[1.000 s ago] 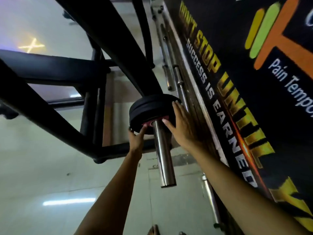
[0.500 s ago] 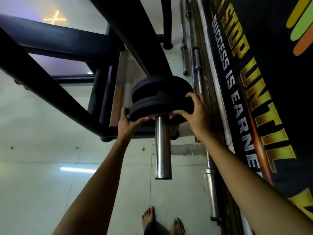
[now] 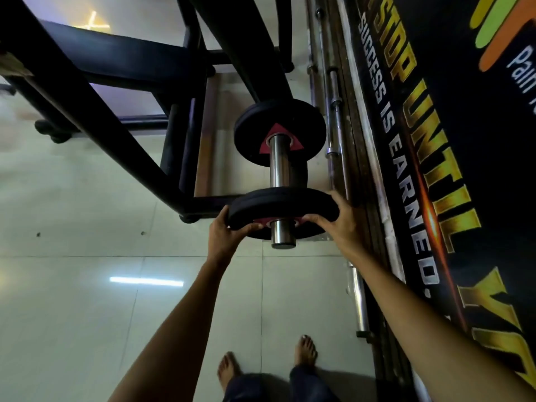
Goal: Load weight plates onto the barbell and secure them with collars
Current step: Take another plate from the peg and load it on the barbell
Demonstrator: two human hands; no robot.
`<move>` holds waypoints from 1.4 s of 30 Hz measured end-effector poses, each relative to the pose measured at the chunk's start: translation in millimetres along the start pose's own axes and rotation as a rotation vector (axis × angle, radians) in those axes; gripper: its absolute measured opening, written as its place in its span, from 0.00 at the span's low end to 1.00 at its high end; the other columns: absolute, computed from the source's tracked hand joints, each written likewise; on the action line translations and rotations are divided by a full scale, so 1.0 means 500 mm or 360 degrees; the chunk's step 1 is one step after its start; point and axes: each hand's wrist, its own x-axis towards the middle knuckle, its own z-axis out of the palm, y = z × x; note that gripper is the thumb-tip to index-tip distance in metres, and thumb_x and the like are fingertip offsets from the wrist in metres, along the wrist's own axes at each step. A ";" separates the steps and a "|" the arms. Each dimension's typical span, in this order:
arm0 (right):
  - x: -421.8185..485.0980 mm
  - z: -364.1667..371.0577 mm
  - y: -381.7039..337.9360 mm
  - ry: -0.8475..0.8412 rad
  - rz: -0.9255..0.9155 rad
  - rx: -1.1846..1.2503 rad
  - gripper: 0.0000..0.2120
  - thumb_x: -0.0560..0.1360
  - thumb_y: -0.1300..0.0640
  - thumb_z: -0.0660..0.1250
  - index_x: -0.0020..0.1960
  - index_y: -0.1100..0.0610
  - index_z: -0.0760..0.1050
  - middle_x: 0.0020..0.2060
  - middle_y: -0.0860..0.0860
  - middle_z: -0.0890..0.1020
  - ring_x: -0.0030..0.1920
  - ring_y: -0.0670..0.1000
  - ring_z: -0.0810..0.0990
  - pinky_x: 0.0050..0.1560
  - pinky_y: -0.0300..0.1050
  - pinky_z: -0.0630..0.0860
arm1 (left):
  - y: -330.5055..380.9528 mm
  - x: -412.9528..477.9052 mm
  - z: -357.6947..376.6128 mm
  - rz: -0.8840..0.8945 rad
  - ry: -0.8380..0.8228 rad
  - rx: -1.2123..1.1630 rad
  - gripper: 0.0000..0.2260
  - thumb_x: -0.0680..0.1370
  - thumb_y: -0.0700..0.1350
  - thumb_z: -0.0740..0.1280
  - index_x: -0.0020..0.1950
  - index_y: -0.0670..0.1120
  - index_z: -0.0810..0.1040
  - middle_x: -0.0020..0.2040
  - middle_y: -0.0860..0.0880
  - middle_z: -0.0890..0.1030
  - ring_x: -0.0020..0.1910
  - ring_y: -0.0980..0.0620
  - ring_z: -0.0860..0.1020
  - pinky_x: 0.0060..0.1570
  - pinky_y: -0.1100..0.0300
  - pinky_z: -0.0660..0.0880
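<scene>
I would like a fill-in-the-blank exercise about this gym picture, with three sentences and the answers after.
1. Both hands, left hand and right hand, hold the near ____ by its rim.
2. The far plate has a red ____ around its hole.
3. The sleeve end sticks out and carries no ____.

Missing words: plate; triangle; collar

The scene is dim and low in contrast, with a cool greenish cast on the floor (image 3: pixel 87 314). A bright bar of ceiling light reflects off the glossy tiles as a white streak (image 3: pixel 146 281), and a yellow cross-shaped glare (image 3: pixel 92 23) shows at the top left. The black frame (image 3: pixel 95 111) is nearly a silhouette. The steel bar (image 3: pixel 279 166) carries soft highlights. Straight lines bow toward the edges, and the detail is soft throughout.
</scene>
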 end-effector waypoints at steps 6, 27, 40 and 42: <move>-0.195 0.002 -0.044 0.0173 0.0092 0.0047 0.22 0.58 0.45 0.77 0.49 0.46 0.75 0.42 0.38 0.79 0.47 0.48 0.78 0.47 0.33 0.75 | -0.006 -0.157 -0.062 -0.0021 -0.0157 0.0080 0.24 0.60 0.60 0.77 0.51 0.57 0.74 0.45 0.58 0.81 0.46 0.63 0.80 0.41 0.66 0.78; -0.463 0.259 -0.618 0.0168 -0.0432 0.0179 0.24 0.58 0.52 0.80 0.51 0.58 0.79 0.41 0.45 0.82 0.44 0.45 0.79 0.44 0.25 0.73 | 0.216 -0.477 -0.668 0.0205 0.0367 0.0079 0.30 0.58 0.60 0.78 0.55 0.48 0.79 0.46 0.53 0.84 0.46 0.56 0.82 0.40 0.67 0.77; -0.570 0.444 -0.876 0.0032 -0.0802 0.0140 0.25 0.60 0.52 0.79 0.55 0.58 0.78 0.49 0.55 0.84 0.51 0.54 0.81 0.51 0.47 0.77 | 0.232 -0.632 -0.942 0.0364 0.0831 -0.0068 0.26 0.56 0.59 0.75 0.47 0.45 0.81 0.41 0.48 0.84 0.40 0.53 0.80 0.40 0.58 0.76; -0.578 0.480 -0.923 0.0021 -0.0874 0.0139 0.25 0.60 0.52 0.80 0.54 0.58 0.79 0.48 0.54 0.84 0.51 0.52 0.81 0.51 0.44 0.76 | 0.232 -0.641 -0.988 0.0402 0.0877 -0.0087 0.25 0.56 0.59 0.75 0.46 0.46 0.81 0.38 0.51 0.83 0.37 0.55 0.78 0.37 0.63 0.74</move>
